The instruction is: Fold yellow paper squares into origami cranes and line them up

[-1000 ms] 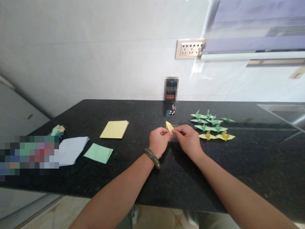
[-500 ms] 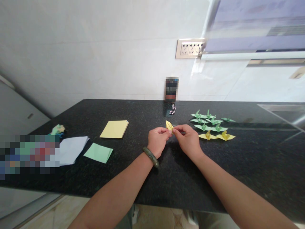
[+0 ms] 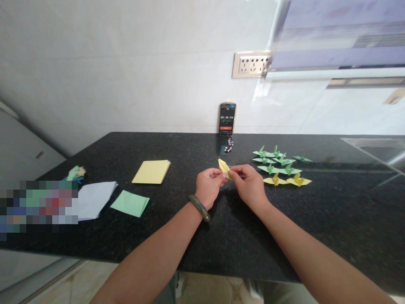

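A small folded yellow origami paper is pinched between both hands above the dark counter, its pointed end sticking up and away from me. My left hand, with a green bangle on the wrist, is closed on its lower left side. From the right, my right hand grips the same paper between thumb and fingers. The lower part of the paper is hidden behind the fingertips. To the right of my right hand lie two yellow paper cranes, with several green paper cranes behind them.
A stack of yellow paper and green paper lie left on the counter, near white sheets and crumpled coloured paper. A phone with a beaded strap leans against the wall. A sink edge is at right.
Both hands stay almost in place with the folded yellow paper between them. Its upper tip has tilted very slightly to the left.
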Action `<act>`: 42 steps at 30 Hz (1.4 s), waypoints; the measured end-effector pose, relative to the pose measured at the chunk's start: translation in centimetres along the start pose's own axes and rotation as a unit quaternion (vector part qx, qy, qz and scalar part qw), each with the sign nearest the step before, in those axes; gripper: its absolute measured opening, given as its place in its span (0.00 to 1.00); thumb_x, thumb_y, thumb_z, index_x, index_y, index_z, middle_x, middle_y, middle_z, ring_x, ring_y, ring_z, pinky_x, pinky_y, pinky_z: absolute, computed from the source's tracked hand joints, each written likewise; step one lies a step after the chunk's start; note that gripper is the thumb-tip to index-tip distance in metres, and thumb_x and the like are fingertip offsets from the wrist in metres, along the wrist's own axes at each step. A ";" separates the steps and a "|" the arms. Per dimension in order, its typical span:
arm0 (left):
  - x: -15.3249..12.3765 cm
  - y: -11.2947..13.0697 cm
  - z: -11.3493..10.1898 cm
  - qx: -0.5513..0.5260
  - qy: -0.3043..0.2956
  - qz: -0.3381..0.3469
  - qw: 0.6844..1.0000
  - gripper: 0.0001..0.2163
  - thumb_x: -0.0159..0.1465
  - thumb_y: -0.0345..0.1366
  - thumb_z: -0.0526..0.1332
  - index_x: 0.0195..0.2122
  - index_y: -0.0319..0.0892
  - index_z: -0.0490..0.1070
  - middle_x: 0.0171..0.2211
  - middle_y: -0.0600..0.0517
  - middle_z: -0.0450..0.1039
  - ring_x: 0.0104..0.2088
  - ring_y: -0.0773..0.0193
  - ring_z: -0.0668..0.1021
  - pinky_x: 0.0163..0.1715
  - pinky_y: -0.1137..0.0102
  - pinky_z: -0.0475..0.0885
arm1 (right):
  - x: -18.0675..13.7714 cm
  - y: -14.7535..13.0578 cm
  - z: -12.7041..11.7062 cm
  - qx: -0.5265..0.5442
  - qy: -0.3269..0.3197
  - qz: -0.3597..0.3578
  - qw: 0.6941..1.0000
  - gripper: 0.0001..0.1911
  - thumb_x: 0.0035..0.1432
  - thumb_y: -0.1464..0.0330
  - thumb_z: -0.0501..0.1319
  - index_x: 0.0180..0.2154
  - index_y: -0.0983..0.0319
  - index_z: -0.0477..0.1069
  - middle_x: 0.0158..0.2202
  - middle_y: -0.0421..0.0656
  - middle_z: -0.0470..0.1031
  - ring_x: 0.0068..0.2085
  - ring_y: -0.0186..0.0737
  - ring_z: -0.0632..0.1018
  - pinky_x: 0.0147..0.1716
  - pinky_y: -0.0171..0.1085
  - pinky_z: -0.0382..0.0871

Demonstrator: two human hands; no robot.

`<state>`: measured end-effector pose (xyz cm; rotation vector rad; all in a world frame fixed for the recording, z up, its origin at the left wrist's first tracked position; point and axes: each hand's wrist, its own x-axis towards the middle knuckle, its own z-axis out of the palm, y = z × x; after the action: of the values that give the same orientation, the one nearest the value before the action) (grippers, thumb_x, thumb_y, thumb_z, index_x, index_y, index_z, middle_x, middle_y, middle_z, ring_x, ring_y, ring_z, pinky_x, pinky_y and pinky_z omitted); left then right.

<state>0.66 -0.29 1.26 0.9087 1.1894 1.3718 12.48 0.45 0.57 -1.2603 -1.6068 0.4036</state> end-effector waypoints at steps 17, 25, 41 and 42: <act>0.4 -0.8 -0.4 0.113 -0.011 0.101 0.988 0.03 0.50 0.32 0.62 0.23 0.38 0.71 0.19 0.53 0.72 0.22 0.68 0.73 0.22 0.74 0.66 | 0.3 -0.4 -0.3 -0.075 -0.021 -0.077 0.994 0.04 0.50 0.72 0.58 0.24 0.62 0.68 0.25 0.41 0.67 0.27 0.35 0.70 0.26 0.34 0.63; 0.4 -0.6 -0.5 0.202 0.023 0.150 0.968 0.03 0.51 0.32 0.61 0.24 0.39 0.73 0.23 0.50 0.75 0.24 0.65 0.75 0.27 0.71 0.69 | -0.1 -1.1 -0.1 -0.098 -0.003 -0.110 0.989 0.06 0.51 0.73 0.58 0.24 0.62 0.68 0.25 0.41 0.68 0.27 0.35 0.70 0.27 0.34 0.64; 0.3 0.0 -0.4 -0.029 -0.044 0.080 0.995 0.08 0.52 0.37 0.64 0.27 0.36 0.72 0.23 0.51 0.73 0.25 0.69 0.75 0.32 0.70 0.71 | -0.5 -1.2 0.1 0.016 -0.030 -0.140 0.990 0.10 0.54 0.74 0.55 0.32 0.61 0.75 0.29 0.43 0.71 0.31 0.37 0.73 0.31 0.36 0.68; 0.3 0.0 -0.5 -0.035 -0.042 0.078 0.995 0.09 0.51 0.38 0.64 0.26 0.36 0.71 0.23 0.52 0.73 0.25 0.69 0.74 0.30 0.71 0.70 | -0.5 -1.4 0.1 0.022 -0.040 -0.140 0.989 0.10 0.54 0.74 0.55 0.32 0.60 0.75 0.29 0.43 0.71 0.32 0.36 0.72 0.31 0.36 0.68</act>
<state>0.14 -0.04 1.15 1.0154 1.0184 1.4757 11.61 -0.56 1.31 -0.9767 -1.8038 0.3134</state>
